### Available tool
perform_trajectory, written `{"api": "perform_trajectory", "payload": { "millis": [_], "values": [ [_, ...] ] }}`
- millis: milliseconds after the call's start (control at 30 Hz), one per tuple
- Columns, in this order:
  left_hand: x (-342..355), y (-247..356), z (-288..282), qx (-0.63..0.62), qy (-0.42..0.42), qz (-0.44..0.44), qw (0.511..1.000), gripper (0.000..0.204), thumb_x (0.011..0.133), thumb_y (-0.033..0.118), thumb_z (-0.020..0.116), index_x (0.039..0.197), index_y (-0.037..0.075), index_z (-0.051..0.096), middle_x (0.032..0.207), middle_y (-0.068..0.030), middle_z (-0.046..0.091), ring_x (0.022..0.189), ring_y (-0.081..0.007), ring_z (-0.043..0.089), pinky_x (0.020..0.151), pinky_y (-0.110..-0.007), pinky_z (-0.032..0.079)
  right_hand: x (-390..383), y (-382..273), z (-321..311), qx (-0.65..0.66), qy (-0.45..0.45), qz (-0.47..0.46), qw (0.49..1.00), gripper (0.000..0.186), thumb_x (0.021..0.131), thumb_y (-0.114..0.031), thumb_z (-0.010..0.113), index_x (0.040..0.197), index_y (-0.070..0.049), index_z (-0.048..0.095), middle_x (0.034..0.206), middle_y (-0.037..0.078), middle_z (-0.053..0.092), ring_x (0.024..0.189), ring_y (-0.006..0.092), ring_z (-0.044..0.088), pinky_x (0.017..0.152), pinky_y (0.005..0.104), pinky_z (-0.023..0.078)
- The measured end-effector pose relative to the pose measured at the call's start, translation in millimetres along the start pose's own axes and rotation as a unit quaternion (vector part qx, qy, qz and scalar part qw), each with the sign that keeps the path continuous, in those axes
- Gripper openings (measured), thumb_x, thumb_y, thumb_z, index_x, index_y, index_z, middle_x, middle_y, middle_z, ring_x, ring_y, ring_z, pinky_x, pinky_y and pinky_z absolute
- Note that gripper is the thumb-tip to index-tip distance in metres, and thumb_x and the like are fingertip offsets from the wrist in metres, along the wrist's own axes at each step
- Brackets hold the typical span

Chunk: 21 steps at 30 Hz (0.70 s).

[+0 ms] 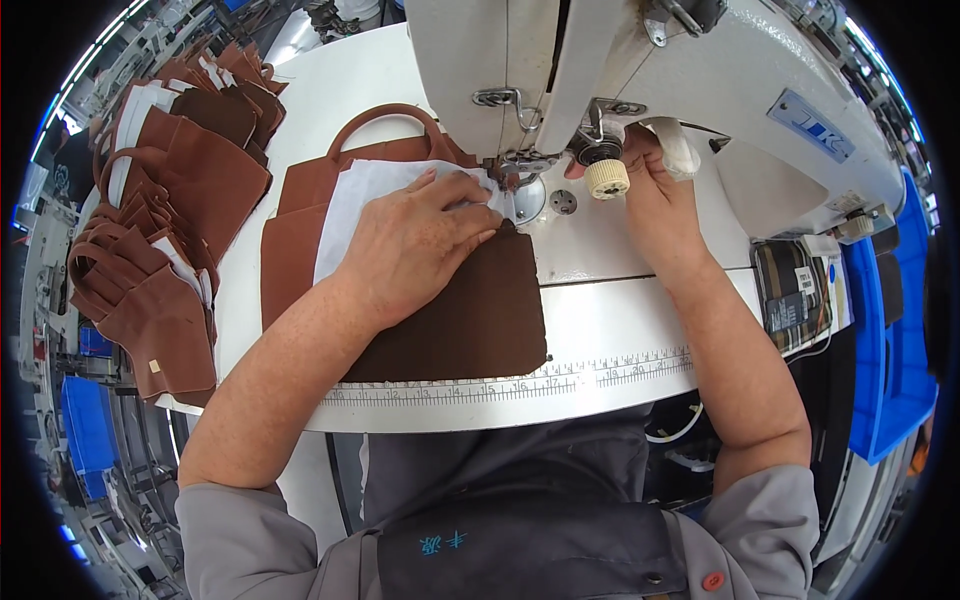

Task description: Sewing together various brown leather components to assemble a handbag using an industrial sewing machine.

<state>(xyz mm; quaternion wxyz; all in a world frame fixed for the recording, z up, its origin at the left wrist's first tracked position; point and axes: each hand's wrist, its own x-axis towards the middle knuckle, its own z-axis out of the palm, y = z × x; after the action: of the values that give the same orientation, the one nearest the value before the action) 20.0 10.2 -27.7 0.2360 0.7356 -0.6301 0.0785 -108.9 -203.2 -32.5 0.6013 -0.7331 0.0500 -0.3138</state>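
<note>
My left hand (pixel 425 235) lies bent over a white lining sheet (pixel 345 215) and a dark brown panel (pixel 450 320), its fingertips pinching their edge close to the needle area (pixel 508 180). Beneath is a reddish-brown leather bag piece (pixel 290 240) with a looped handle (pixel 385 112) toward the far side. Under the arm of the white sewing machine (pixel 690 80), my right hand (pixel 655 175) reaches in behind a cream knob (pixel 606 179). Most of its fingers are hidden there. Beside it shows a white, rounded thing (pixel 676 150) whose kind I cannot make out.
Stacked brown leather bag pieces (pixel 190 180) with handles fill the table's left side. A ruler strip (pixel 450 391) runs along the front edge of the white table (pixel 590 300). A plaid item (pixel 793 290) lies at the right, near a blue bin (pixel 870 390). Another blue bin (pixel 88 425) stands left.
</note>
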Motion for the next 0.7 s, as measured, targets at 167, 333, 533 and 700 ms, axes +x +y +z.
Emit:
{"api": "perform_trajectory", "payload": {
  "millis": [167,333,533,700],
  "values": [
    [2,2,4,-0.006,0.018,-0.013,1.0,0.011,0.088,0.017,0.07,0.096,0.012,0.075,0.102,-0.0012,0.066,0.092,-0.0248,0.068,0.084,-0.038,0.056,-6,4,-1,-0.03,-0.085,-0.026,0.996,0.021,0.097,-0.02,0.063,0.087,-0.002,0.067,0.077,0.003,0.062,0.065,0.0138,0.06,0.062,0.0298,0.048],
    [4,-2,5,-0.002,0.017,-0.001,1.0,0.015,0.085,0.012,0.073,0.1,0.011,0.076,0.11,-0.0037,0.068,0.092,-0.0232,0.07,0.076,-0.035,0.057,-10,-1,9,-0.323,-0.161,-0.12,0.925,0.017,0.083,-0.014,0.067,0.098,-0.013,0.075,0.077,0.01,0.065,0.067,0.026,0.065,0.063,0.0361,0.052],
    [4,-6,3,-0.003,0.012,-0.01,1.0,0.016,0.083,0.02,0.076,0.097,0.011,0.077,0.113,-0.0044,0.068,0.095,-0.0248,0.07,0.086,-0.036,0.057,-10,-2,9,-0.375,-0.197,-0.181,0.888,0.023,0.079,-0.014,0.068,0.101,-0.013,0.075,0.081,0.012,0.065,0.073,0.0319,0.065,0.067,0.0444,0.052],
    [-2,25,-22,0.048,-0.009,0.114,0.992,0.055,0.071,0.058,0.078,0.093,0.008,0.076,0.115,-0.0052,0.065,0.108,-0.0234,0.067,0.111,-0.053,0.041,-8,-2,8,-0.391,-0.212,-0.191,0.875,0.024,0.079,-0.009,0.067,0.103,-0.012,0.073,0.092,0.009,0.065,0.078,0.0302,0.066,0.069,0.0415,0.053]
  ]
}}
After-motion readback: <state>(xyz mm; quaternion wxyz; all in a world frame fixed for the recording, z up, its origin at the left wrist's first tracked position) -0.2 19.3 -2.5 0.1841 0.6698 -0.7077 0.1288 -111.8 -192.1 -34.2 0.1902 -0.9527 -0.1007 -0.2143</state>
